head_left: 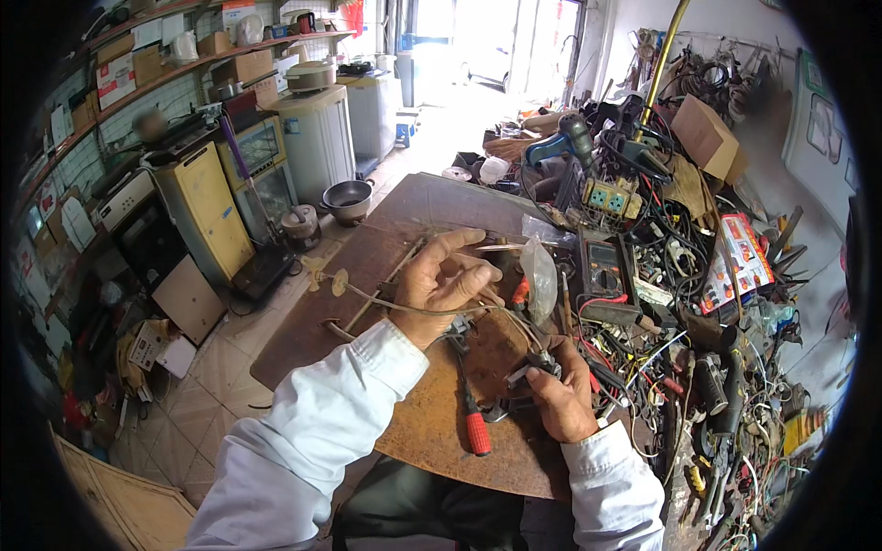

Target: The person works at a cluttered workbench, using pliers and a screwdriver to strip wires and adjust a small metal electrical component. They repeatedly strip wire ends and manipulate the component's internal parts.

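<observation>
My left hand (441,285) is raised over the worn brown board (312,358), its index finger and thumb apart and the other fingers loosely curled. A thin grey-brown cord (367,298) crosses it and runs from a pale metal fitting with discs (329,278) toward my right hand (565,395). That hand is closed on a small dark metal part (542,365) at the cord's end. A red-handled tool (476,428) with a dark shaft lies between my hands. Behind them are a clear plastic bag (538,280) and a multimeter (603,271).
A heap of cables, tools and a cardboard box (698,133) crowds the right side. A black pot (347,200) and appliances, including a cream cabinet (197,207), stand along the left on the tiled floor (211,432), below loaded shelves. A bright doorway (487,46) is at the back.
</observation>
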{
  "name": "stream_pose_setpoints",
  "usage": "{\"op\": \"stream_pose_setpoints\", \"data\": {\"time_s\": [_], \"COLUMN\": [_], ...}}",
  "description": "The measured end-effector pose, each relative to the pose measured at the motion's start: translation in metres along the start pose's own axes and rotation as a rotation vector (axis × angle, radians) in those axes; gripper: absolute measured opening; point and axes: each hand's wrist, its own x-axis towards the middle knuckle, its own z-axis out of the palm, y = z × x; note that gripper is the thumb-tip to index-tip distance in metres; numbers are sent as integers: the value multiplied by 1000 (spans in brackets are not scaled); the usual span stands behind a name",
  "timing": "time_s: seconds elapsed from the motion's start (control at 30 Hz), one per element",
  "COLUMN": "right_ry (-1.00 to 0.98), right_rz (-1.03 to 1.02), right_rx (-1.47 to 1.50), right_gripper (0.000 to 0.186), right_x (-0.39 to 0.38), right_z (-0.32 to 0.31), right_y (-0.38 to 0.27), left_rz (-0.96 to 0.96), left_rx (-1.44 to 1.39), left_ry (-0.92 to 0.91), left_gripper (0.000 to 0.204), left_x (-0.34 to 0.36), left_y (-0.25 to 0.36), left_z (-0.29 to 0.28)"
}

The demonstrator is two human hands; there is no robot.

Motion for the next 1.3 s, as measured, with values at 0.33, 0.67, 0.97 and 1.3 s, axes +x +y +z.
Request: {"op": "stream_pose_setpoints", "data": {"time_s": [0.33, 0.67, 0.97, 1.3], "right_ry": [10, 8, 27, -31], "right_rz": [-50, 51, -32, 9], "right_rx": [-93, 119, -26, 63], "right_gripper": [35, 39, 46, 40], "right_x": [2, 2, 2, 3], "right_z": [-9, -4, -9, -7], "right_y": [9, 1, 1, -4], "left_rz": [-127, -251, -449, -417], "left_rx": [-7, -66, -56, -187], "left_ry": [-68, -77, -196, -145], "left_gripper": [37, 41, 71, 54], "left_x": [1, 4, 0, 0], "left_y": [2, -1, 16, 11], "left_z": [-5, -15, -7, -9]}}
